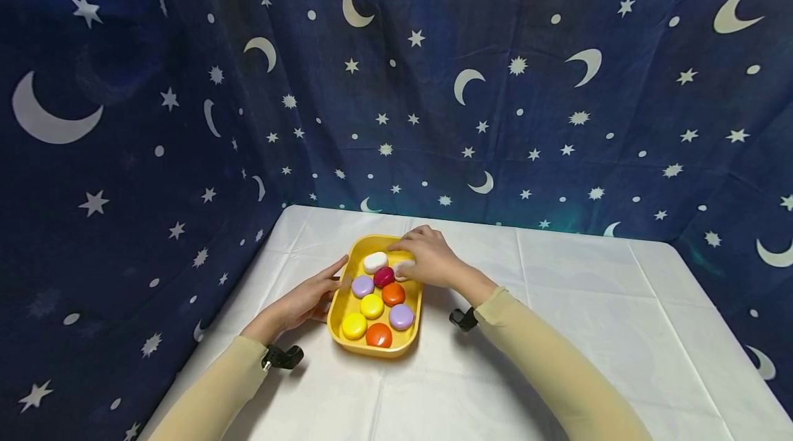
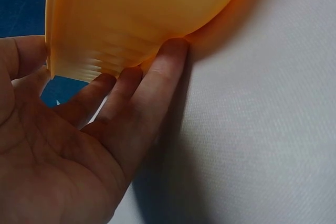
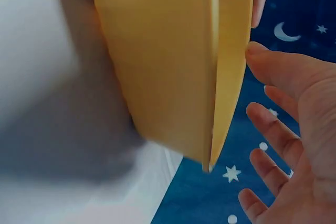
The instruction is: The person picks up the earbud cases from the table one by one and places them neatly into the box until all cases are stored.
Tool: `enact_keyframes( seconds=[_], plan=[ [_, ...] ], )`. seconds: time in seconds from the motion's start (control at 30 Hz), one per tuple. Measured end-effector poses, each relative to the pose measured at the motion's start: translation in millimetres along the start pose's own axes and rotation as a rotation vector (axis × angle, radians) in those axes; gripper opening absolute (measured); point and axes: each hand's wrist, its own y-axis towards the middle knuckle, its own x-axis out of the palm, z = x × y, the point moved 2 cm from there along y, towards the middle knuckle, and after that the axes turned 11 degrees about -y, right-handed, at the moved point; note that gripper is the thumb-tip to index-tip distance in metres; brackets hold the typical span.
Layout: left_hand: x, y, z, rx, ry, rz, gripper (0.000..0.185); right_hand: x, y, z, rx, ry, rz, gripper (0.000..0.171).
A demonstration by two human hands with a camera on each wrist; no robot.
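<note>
A yellow tray (image 1: 409, 343) with rounded corners stands on the white-covered table and holds several glossy, rounded pieces. Toward its far end are a white piece (image 1: 375, 262), a magenta piece (image 1: 383, 276) and a second white one, partly hidden by my right hand (image 1: 427, 259). Lilac (image 1: 401, 316), orange (image 1: 378, 335) and yellow (image 1: 354, 325) pieces lie nearer. My left hand (image 1: 306, 298) holds the tray's left side, thumb at the rim and fingertips against the outer wall low down. Above the far right rim, my right hand has its fingers spread; nothing shows between them in the right wrist view.
White cloth covers the table (image 1: 588, 331). A dark blue curtain (image 1: 434, 83) with moons and stars hangs behind and along the left side. Black wrist mounts (image 1: 285, 357) sit on both forearms, close to the tabletop.
</note>
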Motion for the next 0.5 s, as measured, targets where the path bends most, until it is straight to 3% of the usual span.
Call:
enact_keyframes(
  seconds=[0.2,0.5],
  plan=[
    [-1.0,3.4,0.2,-0.005,0.015,-0.008,0.065,-10,-36,18,0.032,0.024,0.078,0.047],
    [-13.0,-12.9,-10.1,0.009,0.065,0.076,0.066,-12,-110,49,0.03,0.086,0.175,0.046]
  ],
)
